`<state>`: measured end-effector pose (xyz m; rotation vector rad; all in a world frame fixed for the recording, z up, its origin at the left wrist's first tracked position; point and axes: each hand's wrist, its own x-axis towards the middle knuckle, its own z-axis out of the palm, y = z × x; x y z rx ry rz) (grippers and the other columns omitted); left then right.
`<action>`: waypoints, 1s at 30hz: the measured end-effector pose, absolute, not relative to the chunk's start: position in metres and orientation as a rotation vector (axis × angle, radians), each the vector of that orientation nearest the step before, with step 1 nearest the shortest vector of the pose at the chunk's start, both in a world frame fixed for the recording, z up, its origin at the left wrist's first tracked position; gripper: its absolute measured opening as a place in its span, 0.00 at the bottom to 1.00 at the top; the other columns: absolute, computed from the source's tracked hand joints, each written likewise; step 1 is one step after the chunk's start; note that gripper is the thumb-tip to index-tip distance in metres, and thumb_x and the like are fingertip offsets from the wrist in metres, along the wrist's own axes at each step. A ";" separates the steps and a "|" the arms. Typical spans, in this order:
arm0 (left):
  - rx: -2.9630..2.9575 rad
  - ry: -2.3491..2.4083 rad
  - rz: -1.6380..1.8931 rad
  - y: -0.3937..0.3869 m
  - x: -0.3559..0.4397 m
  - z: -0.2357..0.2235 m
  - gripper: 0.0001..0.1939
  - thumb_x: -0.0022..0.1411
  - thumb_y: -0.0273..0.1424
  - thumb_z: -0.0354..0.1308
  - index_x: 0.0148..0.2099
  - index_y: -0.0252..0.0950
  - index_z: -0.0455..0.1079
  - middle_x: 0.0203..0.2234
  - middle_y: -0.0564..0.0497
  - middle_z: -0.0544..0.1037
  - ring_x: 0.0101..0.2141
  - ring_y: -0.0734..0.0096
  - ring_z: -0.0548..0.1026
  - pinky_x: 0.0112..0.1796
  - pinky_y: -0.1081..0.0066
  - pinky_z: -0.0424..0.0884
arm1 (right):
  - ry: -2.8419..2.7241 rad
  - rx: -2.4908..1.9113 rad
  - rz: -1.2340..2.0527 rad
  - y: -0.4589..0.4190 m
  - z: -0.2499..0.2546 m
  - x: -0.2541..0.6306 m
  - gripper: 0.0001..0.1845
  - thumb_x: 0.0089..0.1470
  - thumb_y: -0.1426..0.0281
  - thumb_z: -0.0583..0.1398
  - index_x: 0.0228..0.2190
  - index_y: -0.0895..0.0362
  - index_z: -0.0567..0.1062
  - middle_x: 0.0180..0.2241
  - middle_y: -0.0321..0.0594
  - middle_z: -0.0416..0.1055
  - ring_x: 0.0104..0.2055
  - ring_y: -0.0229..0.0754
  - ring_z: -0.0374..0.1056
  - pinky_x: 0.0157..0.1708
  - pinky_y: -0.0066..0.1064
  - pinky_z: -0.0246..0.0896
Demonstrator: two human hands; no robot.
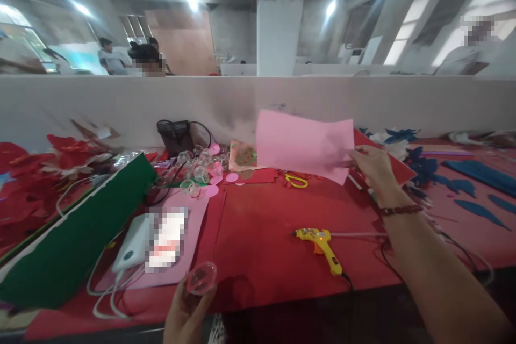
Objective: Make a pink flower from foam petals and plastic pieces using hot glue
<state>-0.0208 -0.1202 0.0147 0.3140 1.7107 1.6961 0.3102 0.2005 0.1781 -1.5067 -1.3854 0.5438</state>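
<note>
A small clear plastic cup [201,278] is held in my left hand [188,306] at the table's front edge, with fingers and thumb around its sides. My right hand [373,166] pinches the right edge of a pink sheet [304,145], which is raised above the back of the red-covered table and bends slightly. Behind that hand a red sheet [399,169] shows in part. Below the pink sheet lie yellow-handled scissors [297,180]. A yellow glue gun [320,244] rests on its side to the left of my right forearm, a clear stick in its back end.
At left stand a green panel [80,236] and a white power bank [135,242] with cables on pink sheets. Several clear cups [201,166] are heaped by a black bag [175,137]. Blue cut pieces [479,212] lie at right. A white partition [121,102] runs behind; people are beyond it.
</note>
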 end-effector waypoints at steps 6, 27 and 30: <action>0.416 1.741 1.610 -0.108 -0.012 0.024 0.33 0.40 0.42 0.70 0.49 0.38 0.68 0.45 0.45 0.78 0.49 0.54 0.74 0.45 0.65 0.72 | -1.359 -1.722 -0.161 0.190 0.187 0.354 0.14 0.58 0.68 0.53 0.41 0.63 0.72 0.33 0.54 0.74 0.36 0.46 0.68 0.33 0.33 0.55; 0.714 2.004 1.531 -0.092 -0.001 0.020 0.32 0.43 0.47 0.65 0.48 0.36 0.67 0.43 0.43 0.77 0.45 0.52 0.74 0.49 0.55 0.67 | -2.434 -2.031 -0.328 0.169 0.054 0.348 0.19 0.55 0.80 0.52 0.47 0.60 0.73 0.40 0.50 0.74 0.39 0.43 0.73 0.33 0.28 0.60; 0.752 2.046 1.550 -0.087 -0.002 0.016 0.31 0.45 0.47 0.64 0.49 0.35 0.67 0.42 0.43 0.76 0.44 0.52 0.74 0.49 0.54 0.67 | -2.460 -1.897 -0.020 0.136 0.054 0.340 0.13 0.58 0.71 0.53 0.43 0.58 0.74 0.39 0.45 0.75 0.39 0.40 0.72 0.35 0.25 0.60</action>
